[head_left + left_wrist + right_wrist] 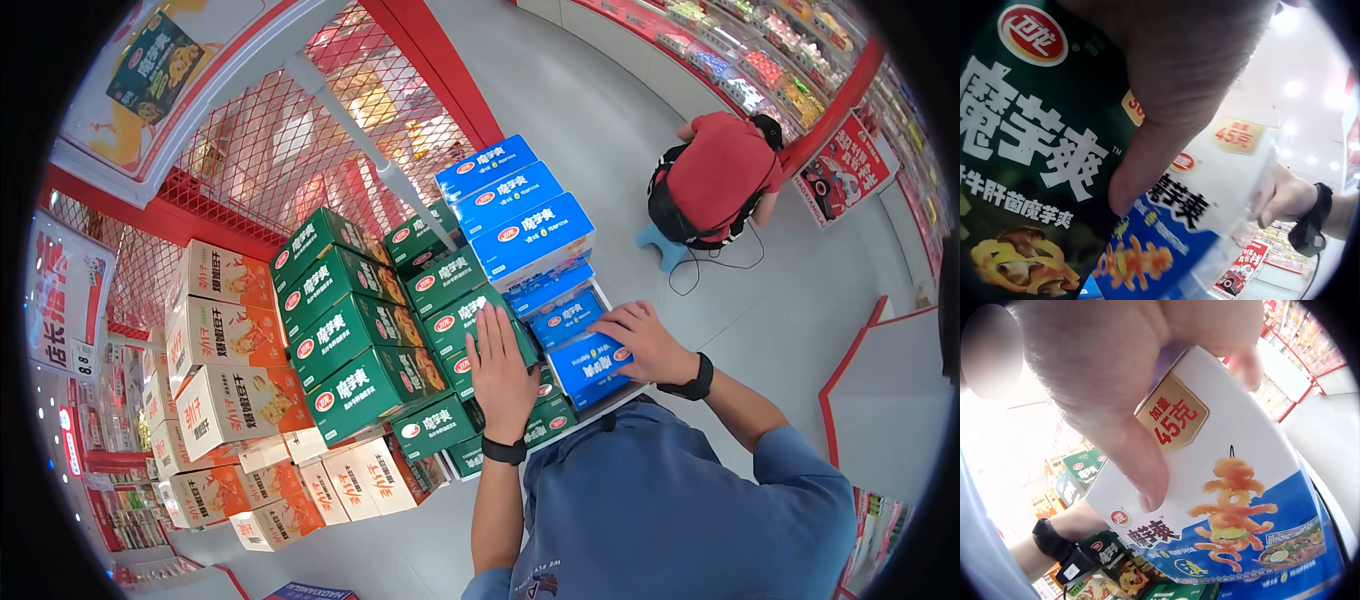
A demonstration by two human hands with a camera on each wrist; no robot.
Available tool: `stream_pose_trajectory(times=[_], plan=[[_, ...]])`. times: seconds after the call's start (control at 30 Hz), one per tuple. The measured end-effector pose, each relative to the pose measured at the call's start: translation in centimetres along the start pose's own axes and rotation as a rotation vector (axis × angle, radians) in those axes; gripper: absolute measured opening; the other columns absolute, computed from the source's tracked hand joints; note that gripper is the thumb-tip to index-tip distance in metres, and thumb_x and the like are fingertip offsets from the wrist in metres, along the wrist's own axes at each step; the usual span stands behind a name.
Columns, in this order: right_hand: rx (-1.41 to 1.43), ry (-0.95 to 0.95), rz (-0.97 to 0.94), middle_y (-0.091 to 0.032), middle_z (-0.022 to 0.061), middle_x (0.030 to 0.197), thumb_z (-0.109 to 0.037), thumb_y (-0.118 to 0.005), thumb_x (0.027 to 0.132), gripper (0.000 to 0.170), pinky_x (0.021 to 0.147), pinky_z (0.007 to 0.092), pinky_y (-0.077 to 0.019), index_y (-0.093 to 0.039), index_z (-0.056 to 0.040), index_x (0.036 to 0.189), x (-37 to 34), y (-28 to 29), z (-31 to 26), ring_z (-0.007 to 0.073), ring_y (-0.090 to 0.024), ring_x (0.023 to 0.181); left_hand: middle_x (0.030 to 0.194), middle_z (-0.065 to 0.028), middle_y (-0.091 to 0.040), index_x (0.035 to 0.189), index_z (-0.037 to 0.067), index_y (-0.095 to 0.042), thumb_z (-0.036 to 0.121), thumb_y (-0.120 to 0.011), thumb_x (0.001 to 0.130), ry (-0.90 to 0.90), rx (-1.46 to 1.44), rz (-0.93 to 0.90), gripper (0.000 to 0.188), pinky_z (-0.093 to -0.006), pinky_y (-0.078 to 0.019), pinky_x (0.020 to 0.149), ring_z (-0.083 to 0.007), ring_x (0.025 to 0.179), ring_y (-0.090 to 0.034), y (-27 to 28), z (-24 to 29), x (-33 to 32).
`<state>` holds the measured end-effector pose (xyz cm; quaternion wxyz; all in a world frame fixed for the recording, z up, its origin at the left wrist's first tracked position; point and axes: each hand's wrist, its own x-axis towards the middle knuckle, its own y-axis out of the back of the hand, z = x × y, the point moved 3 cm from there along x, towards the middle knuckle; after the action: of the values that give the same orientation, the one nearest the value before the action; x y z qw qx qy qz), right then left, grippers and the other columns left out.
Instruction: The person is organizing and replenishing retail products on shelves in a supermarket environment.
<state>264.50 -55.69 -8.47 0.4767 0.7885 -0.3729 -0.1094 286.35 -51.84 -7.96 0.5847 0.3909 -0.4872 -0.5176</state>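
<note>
In the head view my left hand (500,385) lies on a green snack box (463,372) in the stack before me, its fingers straight. The left wrist view shows the thumb (1141,162) against the printed front of a green box (1016,187). To the right, my right hand (645,345) holds a blue-and-white snack box (588,372) at the near end of the blue row. Its thumb (1141,469) lies on the printed face of that box (1235,475), and the other fingers reach over the top. The two boxes stand side by side.
More green boxes (365,390) and orange-and-white boxes (240,400) are stacked to the left. Blue boxes (530,235) rise at the back, near a red mesh panel (330,110) and a grey pole (370,140). A person in red (715,180) sits on a blue stool (660,248).
</note>
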Motion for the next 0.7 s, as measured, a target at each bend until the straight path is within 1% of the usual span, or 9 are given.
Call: stream_pose_trajectory(times=[0.03,0.13,0.17,0.27,0.37,0.47,0.57,0.67,0.7], plan=[[0.012,-0.002,0.007,-0.054,0.0069,0.117,-0.014,-0.076,0.063,0.065,0.094,0.0442,-0.0305,-0.051,-0.0138,0.123,0.7,0.3,0.2,0.026,-0.047,0.109,0.149,-0.0186,-0.028,0.142,-0.003,-0.028,0.018,-0.081,0.06,-0.006,-0.017,0.008,0.099,-0.0456,-0.0234,0.112,-0.0307,0.139,-0.027,0.0,-0.1,0.0],[-0.131,0.032,0.064,-0.053,0.0069,0.118,-0.014,-0.077,0.06,0.069,0.095,0.0448,-0.0296,-0.051,-0.0139,0.123,1.8,-0.8,1.0,0.0261,-0.047,0.109,0.148,-0.0187,-0.028,0.142,-0.003,-0.028,0.017,-0.081,0.06,-0.008,-0.045,0.024,0.1,-0.0457,-0.0231,0.112,-0.0309,0.139,-0.027,-0.1,-0.1,0.0],[-0.128,0.021,0.068,-0.053,0.007,0.117,-0.013,-0.078,0.06,0.069,0.095,0.0445,-0.0292,-0.051,-0.0137,0.124,2.1,-1.2,1.3,0.0258,-0.046,0.113,0.148,-0.0188,-0.028,0.142,-0.003,-0.028,0.017,-0.082,0.06,-0.003,-0.045,0.023,0.1,-0.0458,-0.0231,0.112,-0.031,0.139,-0.027,0.0,0.0,0.0],[-0.019,0.004,0.086,-0.051,0.0076,0.119,-0.014,-0.078,0.063,0.066,0.096,0.0453,-0.0279,-0.052,-0.0138,0.124,3.4,-1.6,1.5,0.0266,-0.042,0.119,0.148,-0.019,-0.028,0.142,-0.003,-0.028,0.017,-0.082,0.06,0.007,-0.039,0.01,0.1,-0.0458,-0.0229,0.112,-0.031,0.139,-0.027,0.1,0.1,0.0],[-0.144,-0.017,0.12,-0.047,0.0087,0.123,-0.016,-0.078,0.066,0.064,0.098,0.0459,-0.0259,-0.052,-0.0143,0.124,4.5,-1.6,1.7,0.0288,-0.036,0.125,0.148,-0.0191,-0.028,0.142,-0.003,-0.027,0.017,-0.081,0.06,0.006,-0.034,0.001,0.1,-0.0457,-0.0227,0.113,-0.0311,0.139,-0.026,0.2,0.2,0.0],[-0.095,0.003,0.139,-0.043,0.0099,0.126,-0.018,-0.077,0.068,0.061,0.1,0.0468,-0.0244,-0.053,-0.0148,0.124,4.6,-2.7,2.8,0.031,-0.033,0.126,0.148,-0.0193,-0.028,0.142,-0.003,-0.027,0.017,-0.082,0.06,0.0,-0.033,0.013,0.101,-0.0456,-0.0223,0.113,-0.031,0.139,-0.026,0.2,0.2,0.1],[-0.128,0.021,0.123,-0.04,0.0119,0.129,-0.025,-0.078,0.069,0.064,0.101,0.0466,-0.0237,-0.051,-0.0152,0.126,3.8,-3.7,3.8,0.0318,-0.033,0.127,0.148,-0.0196,-0.029,0.142,-0.003,-0.028,0.017,-0.083,0.058,0.0,-0.037,0.027,0.102,-0.0457,-0.0214,0.113,-0.031,0.139,-0.026,0.1,0.1,0.0],[0.013,-0.035,0.115,-0.037,0.0134,0.133,-0.032,-0.079,0.069,0.069,0.102,0.0468,-0.0222,-0.049,-0.0156,0.129,3.8,-1.9,2.9,0.0325,-0.034,0.126,0.149,-0.0196,-0.027,0.142,-0.003,-0.028,0.017,-0.083,0.058,-0.005,-0.036,0.015,0.102,-0.046,-0.0209,0.113,-0.0312,0.139,-0.026,0.0,0.2,-0.2],[0.03,-0.033,0.187,-0.036,0.0141,0.135,-0.034,-0.079,0.069,0.072,0.102,0.047,-0.0222,-0.048,-0.0157,0.131,4.0,-1.0,2.8,0.0329,-0.034,0.127,0.149,-0.0197,-0.027,0.142,-0.003,-0.027,0.018,-0.083,0.059,-0.005,-0.033,0.01,0.102,-0.0461,-0.0207,0.113,-0.0312,0.139,-0.025,0.0,0.1,-0.1]])
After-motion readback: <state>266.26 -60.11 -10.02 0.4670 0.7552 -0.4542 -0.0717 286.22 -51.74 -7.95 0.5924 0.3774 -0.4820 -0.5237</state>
